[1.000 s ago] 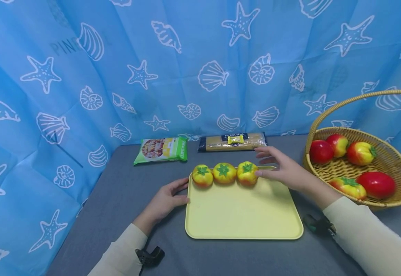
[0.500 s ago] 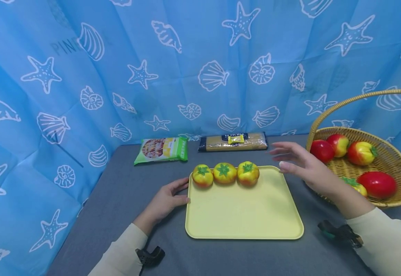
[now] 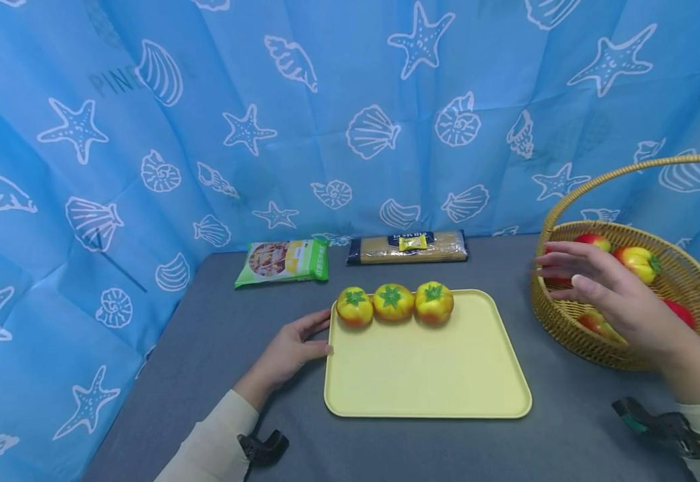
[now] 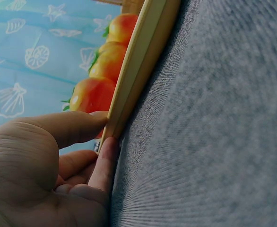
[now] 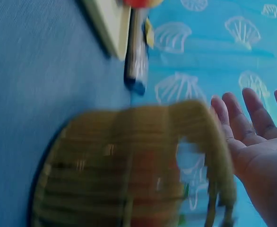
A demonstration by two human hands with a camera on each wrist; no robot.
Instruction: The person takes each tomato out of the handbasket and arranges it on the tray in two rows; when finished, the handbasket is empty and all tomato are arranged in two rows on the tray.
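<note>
A pale yellow tray (image 3: pixel 428 375) lies on the grey table, with three yellow-orange persimmon-like fruits (image 3: pixel 393 302) in a row along its back edge, green leaves up. My left hand (image 3: pixel 290 348) pinches the tray's left rim; in the left wrist view the thumb is at the upper edge and a finger is against the outer side below. My right hand (image 3: pixel 624 298) is over the left part of a wicker basket (image 3: pixel 557 341), fingers extended and holding nothing. Behind it, red and yellow fruits, including a red-yellow one (image 3: pixel 638 263), are partly hidden in the basket.
Behind the tray lie a green food bag (image 3: pixel 284 261) and a long pack of noodles (image 3: pixel 377 251) with a small yellow packet (image 3: pixel 413 242) on it. The basket's tall handle (image 3: pixel 591 181) arches over its opening. A blue shell-print curtain (image 3: pixel 326 134) closes off the back.
My right hand has left the rightmost fruit on the tray and moved right, past the tray's edge to the basket. The left hand and the three fruits stay where they were.
</note>
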